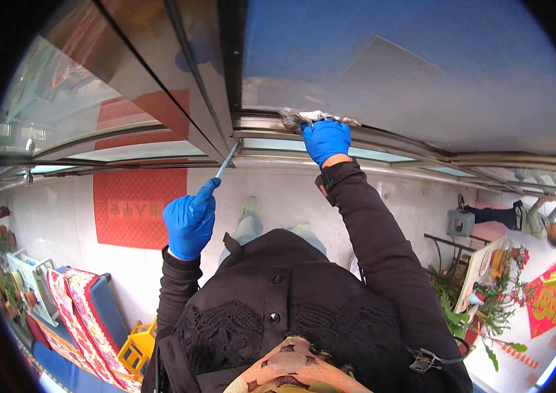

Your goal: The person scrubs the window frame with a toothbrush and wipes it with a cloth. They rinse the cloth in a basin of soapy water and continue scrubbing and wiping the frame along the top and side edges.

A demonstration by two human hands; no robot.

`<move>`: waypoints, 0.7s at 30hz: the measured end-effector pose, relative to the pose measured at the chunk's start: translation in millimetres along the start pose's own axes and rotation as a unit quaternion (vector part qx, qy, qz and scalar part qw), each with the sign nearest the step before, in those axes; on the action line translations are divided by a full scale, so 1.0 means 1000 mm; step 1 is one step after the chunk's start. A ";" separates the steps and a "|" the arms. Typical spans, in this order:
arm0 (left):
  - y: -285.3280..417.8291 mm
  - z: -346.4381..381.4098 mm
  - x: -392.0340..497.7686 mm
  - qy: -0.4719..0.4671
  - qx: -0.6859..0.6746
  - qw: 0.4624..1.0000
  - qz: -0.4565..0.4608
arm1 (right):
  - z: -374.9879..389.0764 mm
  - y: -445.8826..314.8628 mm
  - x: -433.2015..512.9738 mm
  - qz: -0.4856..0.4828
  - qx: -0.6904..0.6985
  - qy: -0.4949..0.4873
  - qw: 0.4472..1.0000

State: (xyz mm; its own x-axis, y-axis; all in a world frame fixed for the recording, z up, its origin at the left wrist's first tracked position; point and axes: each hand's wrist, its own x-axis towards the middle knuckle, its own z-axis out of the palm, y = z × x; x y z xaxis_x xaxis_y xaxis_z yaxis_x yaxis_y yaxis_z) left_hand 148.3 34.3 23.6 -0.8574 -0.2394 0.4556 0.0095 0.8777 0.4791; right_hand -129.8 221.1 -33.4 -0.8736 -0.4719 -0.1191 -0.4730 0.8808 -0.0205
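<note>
My left hand [190, 221], in a blue glove, grips a thin light-blue tool [227, 161]; its far end touches the metal frame near the corner of the window sill. Only its blade or shaft shows, so its exact kind is unclear. My right hand [327, 140], also blue-gloved, presses a crumpled grey-and-white wet cloth [313, 118] against the metal window track [395, 135] at the foot of a large pane [405, 93]. A dark upright frame post [232, 59] stands between this pane and the glass on the left.
Below the sill lies a red doormat [140, 209] bearing writing. A blue sofa [106, 299] with floral covers and a yellow stool [138, 346] are at lower left. Potted plants [491, 294] crowd a table at right. Another person [523, 216] is beside a grey stool [460, 222], farther right.
</note>
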 end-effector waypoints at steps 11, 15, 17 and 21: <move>-0.006 0.000 0.000 -0.029 -0.012 0.999 -0.024 | 0.023 -0.042 -0.004 -0.064 0.114 0.150 0.980; -0.008 -0.004 0.005 -0.022 -0.004 0.999 -0.036 | 0.015 -0.075 -0.006 -0.120 0.201 0.131 0.963; -0.010 -0.006 0.006 -0.014 -0.006 1.000 -0.024 | 0.008 -0.084 -0.006 -0.124 0.155 0.104 0.975; -0.011 -0.006 0.006 -0.020 0.009 1.000 -0.019 | -0.002 -0.090 -0.007 -0.158 0.103 0.128 0.974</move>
State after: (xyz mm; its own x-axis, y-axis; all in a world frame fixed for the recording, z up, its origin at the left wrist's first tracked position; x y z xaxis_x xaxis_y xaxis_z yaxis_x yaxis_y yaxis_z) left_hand 146.4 20.9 25.4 -0.8768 -0.2568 0.4065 -0.0333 0.8758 0.4815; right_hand -81.6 145.3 -28.7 -0.6999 -0.6922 0.1759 -0.7135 0.6660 -0.2177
